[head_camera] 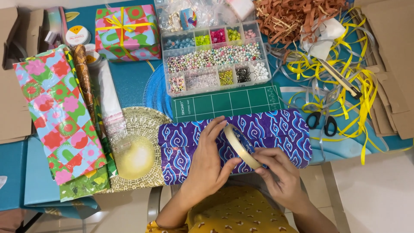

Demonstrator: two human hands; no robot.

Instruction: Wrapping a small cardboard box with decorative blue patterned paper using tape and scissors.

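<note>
A roll of clear tape (239, 145) stands on edge between my two hands, over a box wrapped in purple-and-blue cloud-patterned paper (284, 131). My left hand (210, 162) holds the roll from the left, fingers curled over its top rim. My right hand (279, 170) pinches the roll's lower right edge with thumb and fingertips. The wrapped box lies on a green cutting mat (228, 102) at the table's near edge.
A clear bead organiser (214, 58) sits behind the mat. A wrapped gift with yellow ribbon (126, 32) is at the back. Patterned wrapping sheets (60, 116), a gold round mat (136, 151), black scissors (321, 122), yellow ribbon tangle (345, 77) and brown paper shreds (293, 17) surround.
</note>
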